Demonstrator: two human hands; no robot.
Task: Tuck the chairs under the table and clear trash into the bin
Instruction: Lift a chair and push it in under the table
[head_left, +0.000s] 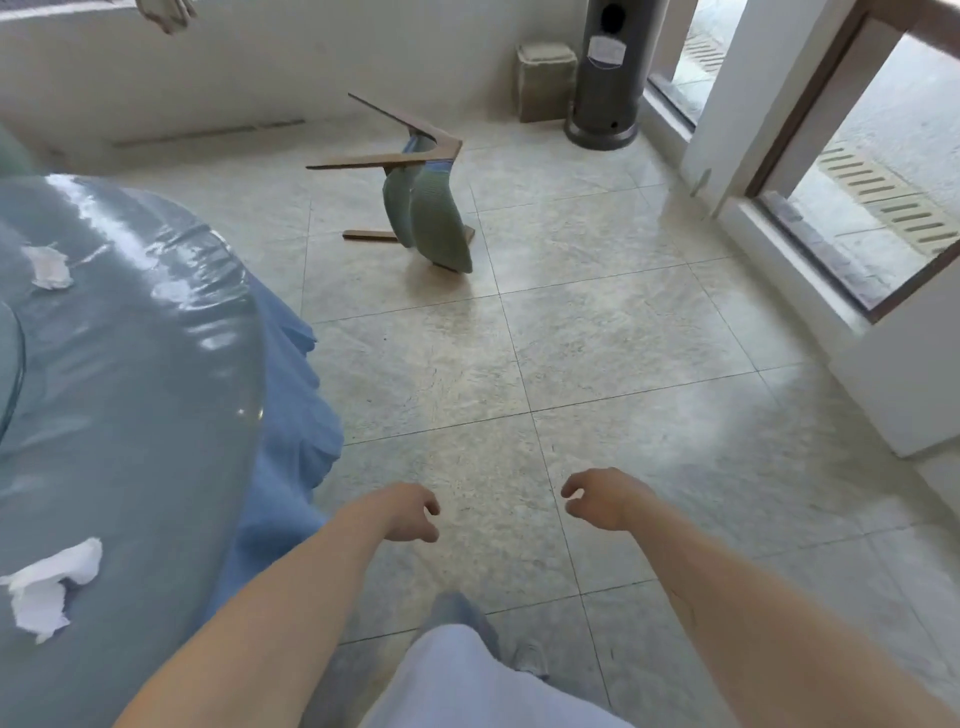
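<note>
Head view: our fingers hang loosely curled and empty on both the left hand (410, 514) and the right hand (597, 499). The chair (431, 208) lies tipped at 12 o'clock, well apart across bare floor (597, 338); tissues (52, 577) sit on the table (145, 364) at 9 o'clock.

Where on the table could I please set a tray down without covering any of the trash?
The bare stretch of the table lies between the far crumpled tissue and the near crumpled tissue, out to the rim. The near-left corner is crowded by that near tissue. Both hands hang over the floor tiles.
</note>
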